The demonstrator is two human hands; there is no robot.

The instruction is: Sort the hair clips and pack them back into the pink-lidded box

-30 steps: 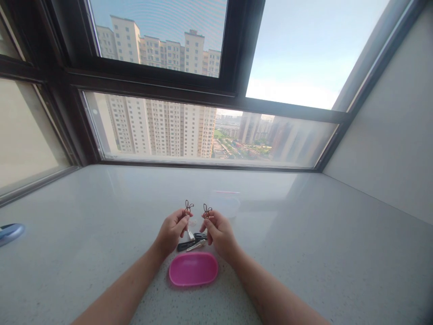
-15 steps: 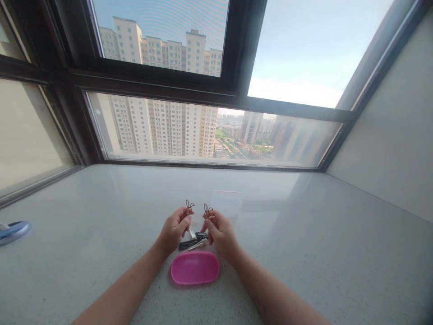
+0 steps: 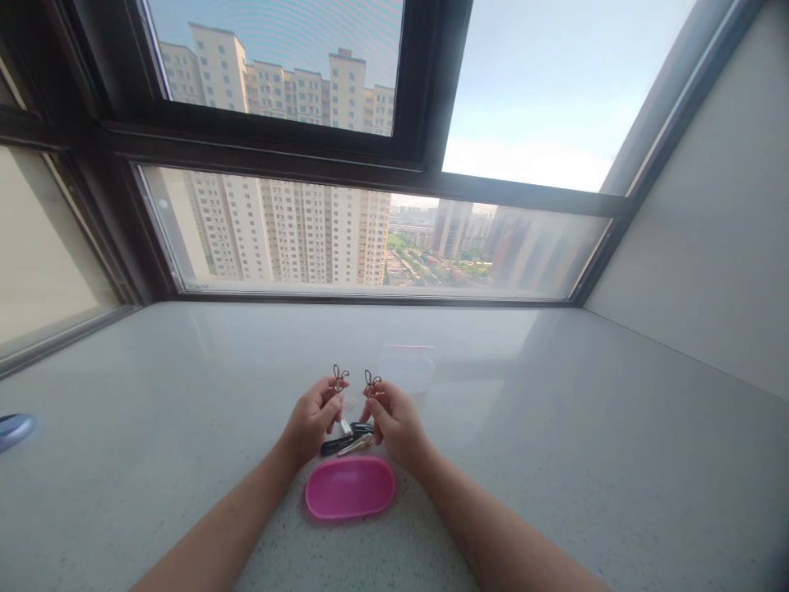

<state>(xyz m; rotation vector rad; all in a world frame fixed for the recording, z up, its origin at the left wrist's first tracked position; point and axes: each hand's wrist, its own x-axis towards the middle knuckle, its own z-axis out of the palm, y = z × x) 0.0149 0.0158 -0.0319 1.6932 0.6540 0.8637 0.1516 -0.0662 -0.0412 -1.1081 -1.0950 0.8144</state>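
Pinched in the fingertips of my left hand is a brown rabbit-shaped hair clip, its thin looped ears pointing up. My right hand is closed on a matching brown rabbit-shaped hair clip, held upright a short gap away. Beneath and between the hands lie several other hair clips, among them a black clip and a pale, shiny clip. A pink oval dish stands just in front of this pile, between my forearms.
Behind my right hand lies a clear plastic bag on the pale speckled counter. A blue object is cut off by the left edge. Dark-framed windows border the back, and a white wall rises at right.
The view has turned slightly to the right, so everything sits a little further left. Both hands keep their pinch on the two brown clips, with little other movement.
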